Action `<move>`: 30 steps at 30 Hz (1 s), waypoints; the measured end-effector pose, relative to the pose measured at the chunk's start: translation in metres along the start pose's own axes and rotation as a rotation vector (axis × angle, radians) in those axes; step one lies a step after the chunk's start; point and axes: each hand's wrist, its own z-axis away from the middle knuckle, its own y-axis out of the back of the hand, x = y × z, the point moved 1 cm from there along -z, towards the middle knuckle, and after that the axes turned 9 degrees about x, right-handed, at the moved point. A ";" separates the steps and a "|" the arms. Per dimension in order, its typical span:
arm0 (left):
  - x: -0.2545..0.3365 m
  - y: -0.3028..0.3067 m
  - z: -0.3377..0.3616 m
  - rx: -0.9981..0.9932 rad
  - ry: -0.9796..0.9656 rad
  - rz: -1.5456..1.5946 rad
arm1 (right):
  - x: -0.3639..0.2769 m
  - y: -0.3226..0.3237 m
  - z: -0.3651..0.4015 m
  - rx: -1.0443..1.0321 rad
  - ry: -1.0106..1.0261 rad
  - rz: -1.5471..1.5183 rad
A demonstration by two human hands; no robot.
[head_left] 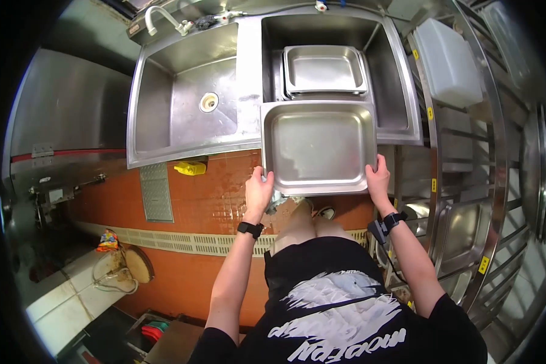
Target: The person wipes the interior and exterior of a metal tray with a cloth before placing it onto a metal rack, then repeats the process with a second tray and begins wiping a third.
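A large rectangular metal food pan point(320, 142) is held level in front of my body, over the front edge of the right sink. My left hand point(259, 191) grips its near left corner, thumb up on the rim. On the opposite side, my right hand point(377, 180) grips the near right edge. Some whitish cloth-like material point(276, 200) shows below the pan by my left fingers; what it is I cannot make out. Beyond the held pan, smaller metal pans point(324, 68) are stacked in the right sink basin point(389, 73).
On the left is another sink basin point(188, 100) with a drain and a white faucet point(167, 19). A metal rack point(434, 130) on the right holds a white plastic container point(446, 60) and several pans. A yellow object point(190, 168) lies on the wet orange floor point(224, 185).
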 end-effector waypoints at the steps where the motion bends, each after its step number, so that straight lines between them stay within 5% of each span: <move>1: -0.002 0.001 -0.004 -0.006 0.002 -0.019 | -0.002 -0.004 -0.003 -0.001 0.010 0.033; 8: -0.012 0.012 -0.021 -0.002 -0.115 0.169 | 0.003 -0.019 -0.028 -0.079 0.034 0.301; 10: -0.026 0.025 -0.030 -0.008 0.138 0.238 | 0.006 -0.019 -0.029 -0.092 0.012 0.300; 11: -0.063 0.021 -0.038 0.115 0.054 0.256 | 0.004 -0.017 -0.029 -0.091 0.012 0.265; 12: -0.097 0.026 -0.046 -0.062 0.366 0.423 | 0.003 -0.017 -0.027 -0.086 0.011 0.226; 14: -0.142 0.025 -0.045 -0.021 0.834 1.098 | 0.004 -0.016 -0.022 -0.028 0.059 0.160; 16: -0.121 0.050 -0.041 -0.088 0.931 1.450 | 0.002 -0.009 -0.022 -0.065 -0.001 0.218; 17: -0.096 0.063 -0.041 0.044 1.007 1.376 | 0.005 -0.006 -0.022 -0.068 -0.009 0.233; 18: -0.085 0.072 -0.045 0.024 0.981 1.450 | 0.008 -0.004 -0.022 -0.069 -0.029 0.243; 20: -0.079 0.085 -0.045 -0.377 0.616 1.713 | 0.009 -0.011 -0.025 -0.094 -0.051 0.246; 24: -0.033 0.088 -0.044 -0.152 0.412 1.216 | 0.003 -0.013 -0.027 -0.092 -0.010 0.134; 29: 0.003 0.026 -0.031 0.040 -0.376 0.211 | 0.002 -0.017 -0.028 -0.096 0.001 0.086; 30: 0.011 0.019 -0.025 0.016 -0.372 0.056 | 0.003 -0.019 -0.028 -0.111 0.002 0.079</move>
